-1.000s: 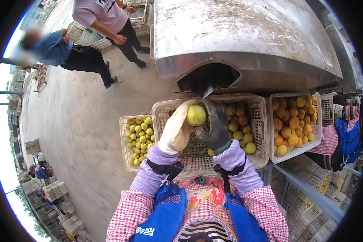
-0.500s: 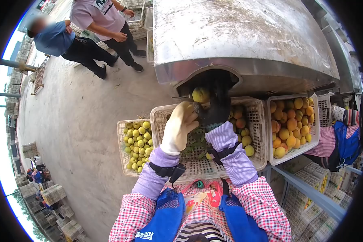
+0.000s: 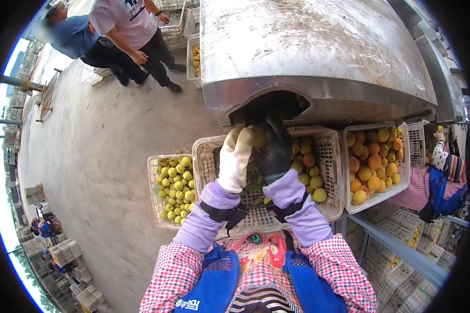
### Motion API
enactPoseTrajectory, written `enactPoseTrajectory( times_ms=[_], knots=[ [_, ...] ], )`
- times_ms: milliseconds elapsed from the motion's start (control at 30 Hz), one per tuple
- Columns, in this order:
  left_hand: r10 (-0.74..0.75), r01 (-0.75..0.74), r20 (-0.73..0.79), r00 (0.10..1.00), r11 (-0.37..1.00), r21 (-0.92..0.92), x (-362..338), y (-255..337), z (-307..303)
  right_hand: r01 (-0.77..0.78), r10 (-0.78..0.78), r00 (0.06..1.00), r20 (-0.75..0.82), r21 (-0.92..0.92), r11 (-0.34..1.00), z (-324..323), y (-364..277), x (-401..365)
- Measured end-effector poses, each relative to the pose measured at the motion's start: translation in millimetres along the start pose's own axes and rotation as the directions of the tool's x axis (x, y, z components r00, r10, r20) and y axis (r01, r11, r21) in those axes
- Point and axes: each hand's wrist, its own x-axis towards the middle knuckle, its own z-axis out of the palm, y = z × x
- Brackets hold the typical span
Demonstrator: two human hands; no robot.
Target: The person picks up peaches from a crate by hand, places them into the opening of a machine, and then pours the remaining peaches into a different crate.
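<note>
My left hand (image 3: pixel 236 159), in a white glove, is closed against a yellow-green peach (image 3: pixel 258 137) just below the machine's opening. My right hand (image 3: pixel 275 151), in a black glove, presses on the peach from the other side, its fingertips dark against the opening (image 3: pixel 245 108). The gloves partly cover the fruit. Both hands are above a white plastic crate (image 3: pixel 209 142), which holds peaches (image 3: pixel 314 181) on its right side and some green leaves (image 3: pixel 253 180) in the middle.
A crate of small green fruit (image 3: pixel 178 182) stands left, and a crate of orange-yellow peaches (image 3: pixel 373 161) right. The metal machine (image 3: pixel 313 41) rises ahead. Two people (image 3: pixel 133 31) stand at upper left; another person (image 3: pixel 446 172) is at far right. A blue rail (image 3: pixel 402 253) runs lower right.
My hands have come together around the peach, which sat lower in the opening's mouth and was more visible before. The person at far right has raised a hand with a fruit.
</note>
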Motion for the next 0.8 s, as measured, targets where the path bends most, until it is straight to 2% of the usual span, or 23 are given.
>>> enactPoseTrajectory(
  times_ms=[33, 100, 133, 167, 200, 267, 300, 333, 367, 400, 433, 467, 500, 533, 567, 600, 633, 733, 767, 800],
  knots=[
    [-0.004, 0.005, -0.006, 1.000, 0.998, 0.065, 0.2, -0.5, -3.5, 0.019, -0.020, 1.000, -0.024, -0.044, 0.999, 2.0, 2.2, -0.8],
    [-0.093, 0.087, -0.051, 0.994, 0.991, -0.101, -8.2, 6.2, -7.2, 0.059, -0.070, 0.995, -0.076, -0.135, 0.989, 9.0, 11.0, 7.8],
    [-0.141, 0.127, -0.068, 0.988, 0.975, -0.182, -15.3, 8.5, -10.4, -0.059, 0.065, 0.996, 0.066, -0.096, 0.994, 15.0, 16.3, 17.3],
    [-0.082, 0.070, -0.092, 0.992, 0.990, -0.126, -19.8, 2.4, -18.7, -0.183, 0.194, 0.958, 0.211, -0.071, 0.980, 25.1, 22.7, 31.4],
    [-0.087, 0.078, -0.106, 0.991, 0.993, -0.087, -21.6, -3.5, -28.6, -0.308, 0.310, 0.883, 0.353, -0.063, 0.949, 35.7, 28.5, 44.8],
    [-0.129, 0.110, -0.188, 0.974, 0.988, -0.111, -30.2, 1.5, -38.3, -0.305, 0.280, 0.874, 0.397, 0.000, 0.952, 62.0, 37.7, 69.4],
    [0.076, -0.052, -0.135, 0.988, 0.984, 0.169, -33.0, -3.3, -52.9, -0.273, 0.245, 0.912, 0.329, 0.040, 0.961, 57.5, 35.9, 67.9],
    [0.383, -0.382, 0.144, 0.912, 0.670, 0.636, -31.7, -6.6, -72.8, -0.235, 0.209, 0.943, 0.258, 0.075, 0.969, 53.4, 34.4, 66.2],
    [0.622, -0.556, 0.398, 0.674, 0.072, 0.828, -30.0, -10.3, -92.7, -0.152, 0.144, 0.985, 0.091, 0.097, 0.984, 27.3, 23.8, 62.2],
    [0.468, -0.347, 0.069, 0.881, 0.540, 0.767, -41.8, -5.6, -88.0, -0.066, 0.073, 0.994, -0.080, 0.087, 0.994, -2.3, 15.4, 53.6],
    [0.233, -0.078, -0.273, 0.934, 0.874, 0.479, -53.6, -1.2, -83.2, -0.047, 0.058, 0.997, -0.057, 0.184, 0.982, -44.9, 12.5, 28.2],
    [0.175, 0.014, -0.267, 0.948, 0.813, 0.582, -60.6, -16.2, -108.7, -0.064, 0.064, 0.998, 0.009, 0.006, 0.998, -82.2, 20.3, -3.2],
    [0.117, 0.095, -0.260, 0.959, 0.730, 0.677, -68.0, -31.1, -134.2, -0.094, 0.098, 0.994, 0.037, -0.088, 0.992, -109.1, 56.4, -45.4],
    [0.005, 0.143, -0.222, 0.975, 0.753, 0.643, -73.9, -39.7, -141.3, -0.118, 0.131, 0.989, 0.066, -0.182, 0.976, -136.5, 91.4, -87.1],
    [0.025, 0.102, -0.212, 0.977, 0.818, 0.566, -78.7, -62.6, -143.5, -0.294, 0.374, 0.923, 0.090, -0.464, 0.836, -165.3, 115.3, -132.0],
    [0.040, 0.068, -0.207, 0.978, 0.870, 0.488, -85.5, -80.9, -144.3, -0.371, 0.575, 0.806, 0.140, -0.638, 0.675, -188.7, 152.5, -187.9],
    [-0.189, 0.396, -0.447, 0.874, 0.809, 0.434, -86.3, -50.8, -123.6, -0.297, 0.592, 0.788, 0.168, -0.739, 0.605, -203.2, 164.6, -217.5],
    [-0.168, 0.273, -0.289, 0.943, 0.885, 0.377, -64.1, -106.3, -182.6, -0.513, 0.892, 0.433, 0.131, -0.778, 0.363, -208.8, 152.4, -224.0],
    [-0.109, 0.208, -0.283, 0.953, 0.913, 0.352, -64.0, -116.3, -187.0, -0.544, 0.904, 0.410, 0.124, -0.762, 0.351, -212.0, 145.4, -220.2],
    [-0.136, 0.238, -0.292, 0.947, 0.906, 0.350, -68.1, -111.9, -190.0, -0.577, 0.913, 0.389, 0.124, -0.740, 0.346, -211.2, 140.0, -210.6]
  ],
)
